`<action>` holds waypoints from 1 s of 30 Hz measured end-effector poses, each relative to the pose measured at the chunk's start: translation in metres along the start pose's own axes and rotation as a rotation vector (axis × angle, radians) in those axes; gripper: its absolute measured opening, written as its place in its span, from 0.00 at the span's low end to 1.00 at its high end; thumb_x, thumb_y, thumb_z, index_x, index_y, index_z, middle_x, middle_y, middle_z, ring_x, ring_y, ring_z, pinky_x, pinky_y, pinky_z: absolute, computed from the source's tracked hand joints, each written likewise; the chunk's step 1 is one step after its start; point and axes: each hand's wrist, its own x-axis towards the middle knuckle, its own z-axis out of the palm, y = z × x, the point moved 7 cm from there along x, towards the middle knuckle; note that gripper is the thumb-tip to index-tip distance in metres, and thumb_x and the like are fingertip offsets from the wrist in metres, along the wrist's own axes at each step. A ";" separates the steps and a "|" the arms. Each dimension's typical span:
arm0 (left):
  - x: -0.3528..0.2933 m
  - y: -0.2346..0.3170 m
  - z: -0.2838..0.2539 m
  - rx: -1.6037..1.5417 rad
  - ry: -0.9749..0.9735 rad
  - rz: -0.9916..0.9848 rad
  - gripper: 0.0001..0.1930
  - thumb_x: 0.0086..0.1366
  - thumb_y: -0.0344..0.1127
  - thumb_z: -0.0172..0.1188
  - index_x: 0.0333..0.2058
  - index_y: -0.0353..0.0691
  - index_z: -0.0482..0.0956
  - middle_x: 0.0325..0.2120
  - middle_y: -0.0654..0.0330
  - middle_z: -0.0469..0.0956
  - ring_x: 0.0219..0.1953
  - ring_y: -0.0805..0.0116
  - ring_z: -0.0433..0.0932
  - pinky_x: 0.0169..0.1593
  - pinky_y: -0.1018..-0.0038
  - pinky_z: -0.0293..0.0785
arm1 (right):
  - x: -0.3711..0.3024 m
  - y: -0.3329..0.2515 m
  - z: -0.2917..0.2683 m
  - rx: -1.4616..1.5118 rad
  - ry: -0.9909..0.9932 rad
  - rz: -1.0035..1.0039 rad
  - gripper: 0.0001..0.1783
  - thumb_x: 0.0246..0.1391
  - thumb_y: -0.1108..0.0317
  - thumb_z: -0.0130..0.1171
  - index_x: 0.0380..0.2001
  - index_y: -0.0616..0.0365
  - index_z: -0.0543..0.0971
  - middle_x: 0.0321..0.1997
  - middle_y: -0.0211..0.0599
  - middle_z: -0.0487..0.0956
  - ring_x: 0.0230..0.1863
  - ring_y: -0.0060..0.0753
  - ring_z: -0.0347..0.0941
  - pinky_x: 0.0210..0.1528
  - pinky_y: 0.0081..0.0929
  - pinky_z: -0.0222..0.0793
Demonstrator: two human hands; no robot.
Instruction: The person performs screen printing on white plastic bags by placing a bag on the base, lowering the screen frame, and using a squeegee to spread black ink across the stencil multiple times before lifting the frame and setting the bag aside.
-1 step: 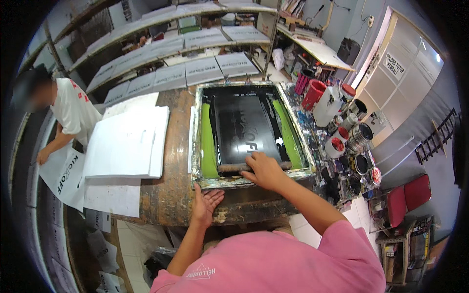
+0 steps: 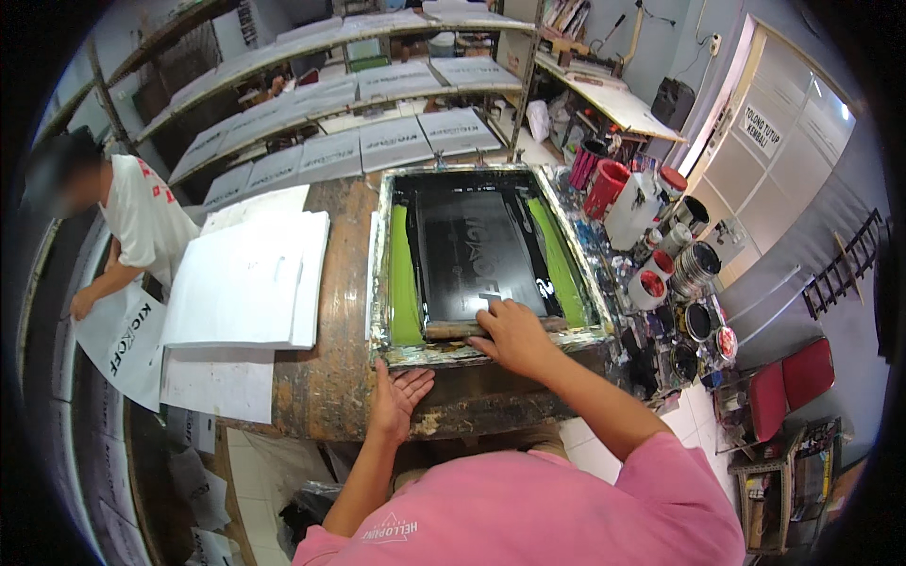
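In front of me a screen-printing frame [image 2: 381, 274], its wooden edges crusted with paint, lies on the worn table. Its mesh has green strips at both sides, with black ink around a dark printing area [image 2: 462, 250] that shows lettering. My right hand [image 2: 514, 338] is closed on the wooden handle of a squeegee [image 2: 453, 330], which lies across the near end of the mesh. At the frame's near left corner my left hand [image 2: 396, 398] is palm up, fingers stretched out and thumb pointing to the frame's edge. It holds nothing.
Left of the frame, white sheets [image 2: 236, 283] lie stacked. Farther left, a co-worker [image 2: 146, 217] holds a printed sheet [image 2: 123, 349]. Ink cans and tubs [image 2: 651, 283] crowd the frame's right side. Behind stands a drying rack [image 2: 349, 104] with printed sheets. Red chairs [image 2: 788, 387] are at right.
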 end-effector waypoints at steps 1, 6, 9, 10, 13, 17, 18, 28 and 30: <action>-0.005 0.012 0.007 -0.013 -0.044 0.040 0.46 0.77 0.73 0.42 0.63 0.24 0.66 0.56 0.36 0.78 0.63 0.42 0.79 0.68 0.51 0.76 | -0.004 -0.008 -0.013 -0.075 0.044 -0.010 0.21 0.63 0.48 0.66 0.43 0.55 0.79 0.44 0.44 0.79 0.51 0.51 0.77 0.56 0.55 0.73; -0.020 0.090 0.058 -0.095 -0.404 0.294 0.47 0.77 0.73 0.44 0.63 0.24 0.66 0.65 0.33 0.71 0.71 0.39 0.70 0.75 0.47 0.67 | 0.028 -0.027 -0.100 -0.219 0.414 -0.024 0.20 0.60 0.49 0.66 0.41 0.54 0.80 0.43 0.42 0.78 0.48 0.44 0.74 0.56 0.52 0.65; -0.006 0.122 0.083 0.252 -0.558 0.548 0.47 0.79 0.70 0.40 0.74 0.28 0.56 0.71 0.32 0.65 0.75 0.39 0.64 0.76 0.45 0.63 | 0.064 -0.021 -0.143 -0.198 0.496 -0.050 0.18 0.59 0.50 0.63 0.34 0.55 0.80 0.36 0.40 0.79 0.42 0.44 0.74 0.54 0.50 0.64; 0.003 0.127 0.085 0.372 -0.551 0.636 0.46 0.80 0.68 0.41 0.76 0.30 0.55 0.71 0.32 0.64 0.76 0.39 0.63 0.76 0.44 0.62 | 0.074 -0.020 -0.156 -0.185 0.530 -0.073 0.17 0.59 0.50 0.63 0.33 0.55 0.80 0.34 0.40 0.79 0.41 0.44 0.75 0.53 0.50 0.64; 0.043 0.097 0.061 1.375 -0.010 0.571 0.47 0.77 0.68 0.46 0.80 0.38 0.51 0.77 0.29 0.49 0.81 0.32 0.43 0.77 0.33 0.41 | 0.099 -0.017 -0.184 -0.161 0.565 -0.080 0.20 0.60 0.49 0.59 0.33 0.57 0.83 0.34 0.41 0.81 0.40 0.46 0.77 0.54 0.50 0.64; 0.057 0.037 0.030 1.872 0.161 0.373 0.53 0.72 0.75 0.48 0.80 0.39 0.51 0.79 0.27 0.36 0.81 0.26 0.30 0.76 0.29 0.37 | 0.127 -0.007 -0.210 -0.167 0.572 -0.073 0.22 0.62 0.49 0.58 0.35 0.60 0.83 0.35 0.43 0.83 0.42 0.47 0.79 0.54 0.50 0.64; 0.056 0.025 0.026 1.884 0.165 0.355 0.54 0.71 0.77 0.48 0.80 0.39 0.51 0.79 0.28 0.36 0.81 0.27 0.30 0.76 0.27 0.34 | 0.134 -0.004 -0.214 -0.168 0.562 -0.068 0.21 0.62 0.49 0.58 0.35 0.59 0.83 0.34 0.42 0.82 0.41 0.46 0.78 0.53 0.49 0.64; 0.062 0.017 0.034 1.910 0.137 0.361 0.59 0.69 0.80 0.44 0.76 0.26 0.55 0.80 0.36 0.46 0.83 0.39 0.32 0.74 0.28 0.12 | 0.163 0.007 -0.241 -0.061 0.565 -0.072 0.23 0.62 0.49 0.56 0.31 0.61 0.83 0.34 0.46 0.84 0.41 0.50 0.80 0.53 0.49 0.64; 0.063 0.033 0.058 1.822 0.125 0.515 0.55 0.71 0.75 0.50 0.73 0.24 0.61 0.76 0.37 0.57 0.80 0.41 0.45 0.76 0.32 0.24 | 0.166 0.010 -0.243 -0.081 0.545 -0.057 0.23 0.62 0.49 0.56 0.32 0.61 0.83 0.34 0.46 0.84 0.41 0.50 0.80 0.53 0.48 0.64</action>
